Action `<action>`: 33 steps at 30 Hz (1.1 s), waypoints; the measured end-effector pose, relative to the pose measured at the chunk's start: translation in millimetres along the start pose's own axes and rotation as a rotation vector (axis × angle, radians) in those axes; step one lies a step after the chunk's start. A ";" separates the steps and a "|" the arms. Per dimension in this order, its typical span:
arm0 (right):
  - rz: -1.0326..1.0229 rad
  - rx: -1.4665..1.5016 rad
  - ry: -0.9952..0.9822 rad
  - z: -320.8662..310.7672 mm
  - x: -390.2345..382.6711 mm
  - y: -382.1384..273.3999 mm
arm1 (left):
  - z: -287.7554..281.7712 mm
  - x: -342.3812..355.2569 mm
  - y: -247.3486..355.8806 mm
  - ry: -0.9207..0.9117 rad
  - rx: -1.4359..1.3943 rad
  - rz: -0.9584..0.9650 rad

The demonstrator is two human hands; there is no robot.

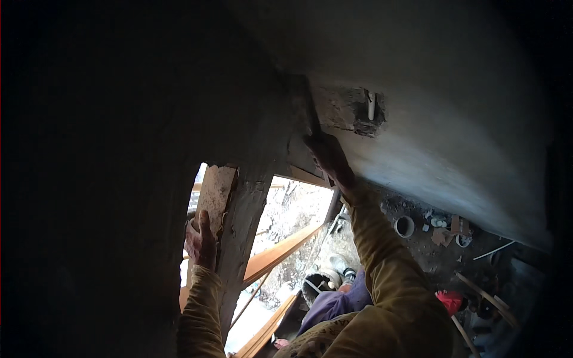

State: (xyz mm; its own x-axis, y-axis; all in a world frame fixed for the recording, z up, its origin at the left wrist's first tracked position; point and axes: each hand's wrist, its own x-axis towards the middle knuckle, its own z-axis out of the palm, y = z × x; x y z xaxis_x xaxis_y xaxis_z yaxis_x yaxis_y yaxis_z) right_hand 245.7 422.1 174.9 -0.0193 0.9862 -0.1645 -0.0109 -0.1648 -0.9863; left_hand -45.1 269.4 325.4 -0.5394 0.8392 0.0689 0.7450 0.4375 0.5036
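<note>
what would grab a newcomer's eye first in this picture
Probably the bright opening at lower centre, glaring against the dark wall, with a wooden plank slanting across it. Next, just above and to its right, the right hand grips a dark flat tool near the corner, beside a rough recess with a white pipe stub. Lower left, the left hand is at an upright board.
</note>
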 end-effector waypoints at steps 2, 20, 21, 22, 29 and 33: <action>-0.065 0.032 0.051 -5.5 -15.3 0.2 | -0.6 -0.6 -0.9 -0.053 -0.017 -0.117; -0.386 0.310 0.158 4.6 -23.4 -14.7 | 0.6 -0.7 -10.0 -0.032 -0.009 -0.035; -0.425 0.313 0.152 9.7 -18.9 -11.4 | 1.0 -0.3 -11.5 -0.020 -0.001 -0.033; -0.496 0.066 0.149 11.3 -7.4 -6.5 | 1.4 0.2 -12.8 -0.007 -0.005 -0.024; -0.625 -0.738 -0.030 -23.1 -10.7 47.1 | 2.9 3.3 -11.9 0.024 0.067 0.030; -0.588 -0.481 0.053 -40.7 -37.8 5.0 | 1.7 -1.4 -13.1 -0.011 0.041 -0.077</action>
State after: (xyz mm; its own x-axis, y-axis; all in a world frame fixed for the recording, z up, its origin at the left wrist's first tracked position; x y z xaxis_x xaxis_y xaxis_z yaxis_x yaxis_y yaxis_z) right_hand 287.1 384.7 175.6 -0.0966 0.9109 0.4011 0.4323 0.4014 -0.8075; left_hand -53.4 263.0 317.2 -0.5915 0.8060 0.0216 0.7168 0.5135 0.4717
